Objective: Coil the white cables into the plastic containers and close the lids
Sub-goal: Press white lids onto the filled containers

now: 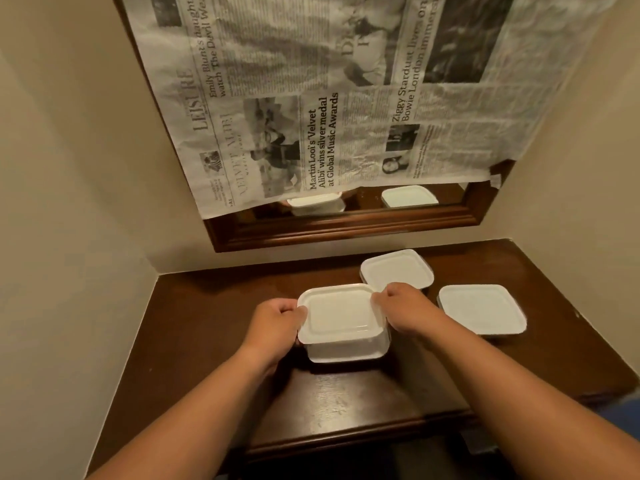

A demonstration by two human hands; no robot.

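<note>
The left grip and right grip clasp opposite edges of the white lid, which lies flat between them, equally near both, on the front container on the dark surface; it is roughly square, without a clear long axis, and probably needs pressing straight down.

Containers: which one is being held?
The front-left container, its lid gripped by the left hand and right hand; the back container and right container stand farther off.

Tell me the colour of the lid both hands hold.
The lid is white, clearest in the head view.
</note>
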